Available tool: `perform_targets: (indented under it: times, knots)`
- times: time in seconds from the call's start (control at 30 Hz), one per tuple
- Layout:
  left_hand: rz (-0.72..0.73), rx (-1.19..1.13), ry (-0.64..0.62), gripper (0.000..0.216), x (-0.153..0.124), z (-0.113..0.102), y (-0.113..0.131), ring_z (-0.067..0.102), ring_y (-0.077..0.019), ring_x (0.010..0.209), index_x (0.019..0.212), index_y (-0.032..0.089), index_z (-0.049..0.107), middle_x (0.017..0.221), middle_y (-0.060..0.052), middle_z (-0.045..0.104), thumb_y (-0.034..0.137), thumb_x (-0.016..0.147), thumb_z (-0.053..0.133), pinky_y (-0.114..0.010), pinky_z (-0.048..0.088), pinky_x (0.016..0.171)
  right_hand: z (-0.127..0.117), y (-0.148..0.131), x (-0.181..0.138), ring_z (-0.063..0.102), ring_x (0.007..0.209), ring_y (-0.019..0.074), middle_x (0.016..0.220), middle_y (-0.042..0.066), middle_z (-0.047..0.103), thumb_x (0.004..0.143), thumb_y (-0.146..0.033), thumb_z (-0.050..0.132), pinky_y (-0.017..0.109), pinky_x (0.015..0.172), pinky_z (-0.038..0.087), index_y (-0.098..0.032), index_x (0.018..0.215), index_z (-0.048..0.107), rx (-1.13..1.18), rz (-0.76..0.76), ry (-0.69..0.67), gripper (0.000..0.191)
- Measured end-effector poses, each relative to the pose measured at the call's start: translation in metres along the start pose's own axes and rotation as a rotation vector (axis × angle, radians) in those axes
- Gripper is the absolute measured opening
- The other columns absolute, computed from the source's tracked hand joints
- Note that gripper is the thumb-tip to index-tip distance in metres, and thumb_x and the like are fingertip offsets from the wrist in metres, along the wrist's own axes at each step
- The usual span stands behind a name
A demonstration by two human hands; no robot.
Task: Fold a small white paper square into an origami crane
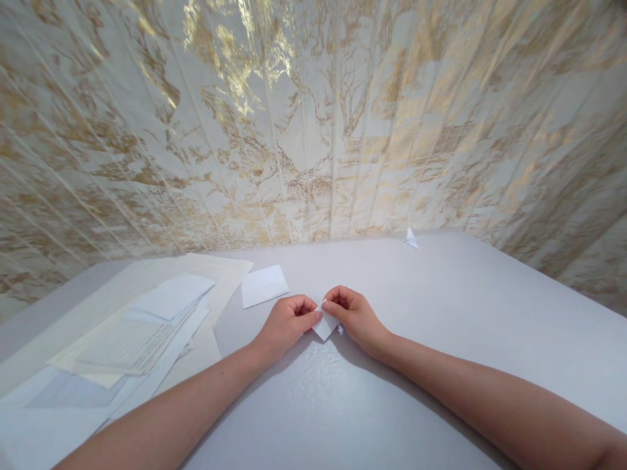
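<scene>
A small folded piece of white paper is held between my two hands above the middle of the table, one corner pointing down toward me. My left hand pinches its left side between thumb and fingers. On the other side, the thumb and fingers of my right hand pinch the upper right edge. My fingers cover parts of the paper, so its full fold shape is hidden. Just beyond my left hand, a white paper square lies flat on the table.
Loose papers and envelopes are piled on large cream sheets at the left. A small folded paper figure stands near the back edge of the pale table. Behind it rises a white and gold patterned wall covering.
</scene>
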State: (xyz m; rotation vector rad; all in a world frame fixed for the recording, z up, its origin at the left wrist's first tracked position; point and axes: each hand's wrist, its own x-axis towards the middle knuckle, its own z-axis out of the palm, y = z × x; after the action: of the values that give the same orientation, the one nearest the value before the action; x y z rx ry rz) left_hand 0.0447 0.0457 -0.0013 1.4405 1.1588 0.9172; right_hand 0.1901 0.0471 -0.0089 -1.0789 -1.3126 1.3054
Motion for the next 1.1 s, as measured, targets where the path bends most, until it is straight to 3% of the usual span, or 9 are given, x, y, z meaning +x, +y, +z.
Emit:
perform_targets:
  times: [0.1, 0.23, 0.63, 0.87, 1.1]
  knots:
    - [0.017, 0.047, -0.007, 0.018, 0.0009, 0.0, -0.002, 0.042, -0.0081, 0.049, 0.056, 0.014, 0.055, 0.051, 0.004, 0.05, 0.029, 0.064, 0.061, -0.021, 0.031, 0.048, -0.0012, 0.0022, 0.0011, 0.038, 0.05, 0.0079, 0.054, -0.005, 0.046, 0.065, -0.027, 0.059, 0.023, 0.049, 0.028, -0.014, 0.063, 0.053, -0.059, -0.011, -0.046, 0.014]
    - [0.029, 0.075, 0.018, 0.02, 0.0019, 0.0004, -0.0044, 0.042, -0.0081, 0.048, 0.057, 0.014, 0.055, 0.05, 0.004, 0.05, 0.031, 0.065, 0.061, -0.021, 0.031, 0.048, -0.0014, 0.0029, 0.0013, 0.036, 0.048, 0.0074, 0.051, -0.006, 0.044, 0.063, -0.026, 0.06, 0.023, 0.048, 0.026, -0.015, 0.06, 0.051, -0.006, -0.012, -0.004, 0.014]
    - [0.039, -0.022, 0.2, 0.017, 0.0027, 0.0017, -0.006, 0.043, -0.008, 0.047, 0.051, 0.014, 0.055, 0.048, 0.003, 0.053, 0.023, 0.053, 0.068, -0.022, 0.034, 0.048, -0.003, 0.0045, 0.0013, 0.037, 0.05, 0.0076, 0.052, -0.005, 0.045, 0.063, -0.025, 0.063, 0.023, 0.05, 0.027, -0.016, 0.061, 0.052, 0.088, -0.056, 0.018, 0.015]
    - [0.084, -0.021, 0.117, 0.011, 0.0007, 0.0015, -0.0045, 0.048, -0.0096, 0.053, 0.063, 0.014, 0.06, 0.057, 0.002, 0.056, 0.019, 0.055, 0.066, -0.022, 0.038, 0.051, -0.0052, 0.0052, 0.0011, 0.042, 0.053, 0.0084, 0.056, -0.003, 0.052, 0.061, -0.021, 0.065, 0.024, 0.053, 0.031, -0.015, 0.061, 0.056, 0.123, -0.115, -0.008, 0.011]
    - [0.111, 0.068, 0.135, 0.02, -0.0008, 0.0004, -0.0037, 0.041, -0.0091, 0.049, 0.06, 0.014, 0.061, 0.051, 0.002, 0.051, 0.033, 0.065, 0.061, -0.022, 0.033, 0.048, -0.0034, 0.0041, -0.0009, 0.041, 0.051, 0.0081, 0.055, -0.004, 0.05, 0.063, -0.027, 0.067, 0.023, 0.051, 0.03, -0.015, 0.063, 0.057, 0.123, -0.116, -0.046, 0.016]
